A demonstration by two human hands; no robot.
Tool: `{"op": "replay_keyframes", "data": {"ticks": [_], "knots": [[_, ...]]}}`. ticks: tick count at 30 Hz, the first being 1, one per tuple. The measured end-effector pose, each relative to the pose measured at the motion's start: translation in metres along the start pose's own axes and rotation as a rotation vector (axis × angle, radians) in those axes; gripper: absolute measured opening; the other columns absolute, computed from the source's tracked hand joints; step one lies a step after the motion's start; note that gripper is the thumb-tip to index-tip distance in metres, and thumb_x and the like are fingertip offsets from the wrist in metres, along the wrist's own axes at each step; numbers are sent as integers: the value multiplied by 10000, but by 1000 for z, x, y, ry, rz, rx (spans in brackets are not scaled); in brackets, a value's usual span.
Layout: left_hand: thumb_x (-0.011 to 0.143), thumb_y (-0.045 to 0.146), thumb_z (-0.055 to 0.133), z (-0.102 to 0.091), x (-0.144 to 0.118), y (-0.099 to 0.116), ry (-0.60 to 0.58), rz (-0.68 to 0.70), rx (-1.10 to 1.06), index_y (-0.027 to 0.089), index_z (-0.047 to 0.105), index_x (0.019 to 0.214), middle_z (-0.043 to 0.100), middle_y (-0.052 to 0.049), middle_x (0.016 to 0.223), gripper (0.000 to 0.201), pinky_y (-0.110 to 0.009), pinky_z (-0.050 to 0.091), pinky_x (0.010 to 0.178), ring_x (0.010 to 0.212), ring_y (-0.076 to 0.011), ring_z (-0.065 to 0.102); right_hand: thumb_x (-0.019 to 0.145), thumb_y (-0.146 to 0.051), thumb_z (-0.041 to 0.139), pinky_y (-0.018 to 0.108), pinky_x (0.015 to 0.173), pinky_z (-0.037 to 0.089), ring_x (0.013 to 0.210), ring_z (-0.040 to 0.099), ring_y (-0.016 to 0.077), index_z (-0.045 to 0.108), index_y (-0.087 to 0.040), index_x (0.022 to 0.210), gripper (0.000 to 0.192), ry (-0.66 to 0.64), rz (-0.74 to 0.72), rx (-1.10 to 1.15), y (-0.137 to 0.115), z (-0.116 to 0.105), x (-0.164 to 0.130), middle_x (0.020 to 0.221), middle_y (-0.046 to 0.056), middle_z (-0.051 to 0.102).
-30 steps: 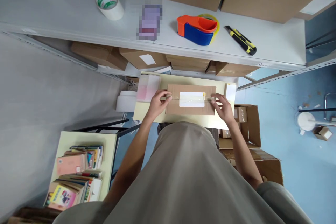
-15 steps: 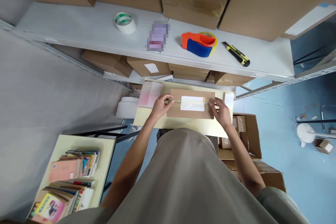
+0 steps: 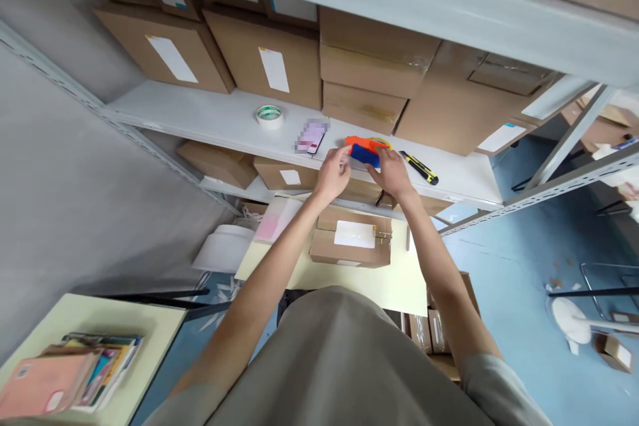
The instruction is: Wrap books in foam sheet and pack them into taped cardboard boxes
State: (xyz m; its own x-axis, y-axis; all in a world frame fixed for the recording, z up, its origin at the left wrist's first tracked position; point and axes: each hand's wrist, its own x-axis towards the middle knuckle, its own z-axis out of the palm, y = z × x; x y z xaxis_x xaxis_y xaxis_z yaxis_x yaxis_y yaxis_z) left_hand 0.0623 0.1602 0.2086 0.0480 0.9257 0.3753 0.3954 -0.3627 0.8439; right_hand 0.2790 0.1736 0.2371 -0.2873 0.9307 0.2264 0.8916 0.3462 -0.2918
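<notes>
Both hands up at the white shelf (image 3: 200, 116). Orange and blue tape gun (image 3: 367, 151) there, right between the hands. Left hand (image 3: 333, 175) touching its left end, fingers bent a little, not closed around it. Right hand (image 3: 393, 173) on its right side, fingers half curled over the blue part; hard to tell if gripping. Yellow and black cutter knife (image 3: 422, 168) just beside the right hand. Tape roll (image 3: 269, 116) further left, well apart. Big brown boxes (image 3: 269, 60) at the back of the shelf. Small brown box (image 3: 352, 245) with a white label down on the pale yellow table (image 3: 394, 283). Blue floor. Books (image 3: 74, 376) at bottom left. Half a second ago, both hands down on that small box; now lifted off it and up at the shelf.
</notes>
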Motion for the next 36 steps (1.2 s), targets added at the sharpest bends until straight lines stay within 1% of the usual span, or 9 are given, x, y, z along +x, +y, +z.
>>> {"op": "replay_keyframes", "data": {"ticks": [2,5,8,11,14,17,20,24,36], "knots": [[1017,180,676,9,9,6,16,6,-16,182,701,1473,762,-132,1275,457,-409,647,1038,1072,-241,777,1091,-330,629,628,1299,433,1488,622,465,557,10,1584,603,-101,70,-81,-5,8,32,1580,355,667],[1057,243,681,17,5,7,24,-15,-55,185,679,1481,788,-82,1070,428,-418,656,1011,968,-233,781,1095,-300,608,618,1279,425,1401,684,461,554,45,1532,560,-163,142,-152,-10,19,58,1476,388,721],[1059,251,670,14,-14,2,5,-28,-156,216,613,1559,791,-125,1258,504,-382,668,919,1025,-232,802,1086,-286,640,598,1270,427,1354,719,458,540,45,1526,560,-169,211,-161,-11,24,57,1386,381,762],[1077,359,696,5,-51,-6,40,-79,-180,232,590,1556,777,-93,1185,507,-369,663,907,991,-216,788,1084,-411,692,601,1174,526,1292,741,468,545,-39,1545,611,-95,251,-5,-10,28,30,1361,323,781],[1144,456,587,-4,-101,-13,54,-135,-252,256,532,1576,708,-34,1039,480,-368,664,889,895,-191,765,1053,-719,689,567,1040,621,1138,766,411,608,-179,1443,671,-6,215,356,-16,37,-25,1231,198,811],[1159,470,533,-9,-150,-11,35,-182,-357,295,471,1593,695,-69,1181,472,-370,677,903,1016,-201,793,976,-891,684,498,957,655,1012,755,328,641,-240,1259,711,-11,196,736,-33,49,-86,1114,120,796],[1112,470,662,-11,-183,-3,22,-203,-368,280,557,1438,723,-88,1241,391,-394,673,1008,1128,-221,789,934,-893,748,478,955,657,987,754,297,636,-256,1201,700,-53,238,949,-58,60,-130,1115,99,783],[1097,453,721,-12,-202,8,18,-219,-320,253,654,1217,775,-75,1165,243,-383,676,1013,1071,-214,791,930,-915,730,485,997,656,1058,757,305,642,-266,1295,750,-131,268,1052,-82,71,-153,1178,105,792],[1072,540,760,-26,-213,22,38,-239,-176,272,765,1081,843,-39,1081,268,-386,717,925,949,-216,817,984,-885,692,447,916,641,1002,738,288,637,-269,1234,668,-109,242,949,-92,67,-166,1148,96,774]]}}
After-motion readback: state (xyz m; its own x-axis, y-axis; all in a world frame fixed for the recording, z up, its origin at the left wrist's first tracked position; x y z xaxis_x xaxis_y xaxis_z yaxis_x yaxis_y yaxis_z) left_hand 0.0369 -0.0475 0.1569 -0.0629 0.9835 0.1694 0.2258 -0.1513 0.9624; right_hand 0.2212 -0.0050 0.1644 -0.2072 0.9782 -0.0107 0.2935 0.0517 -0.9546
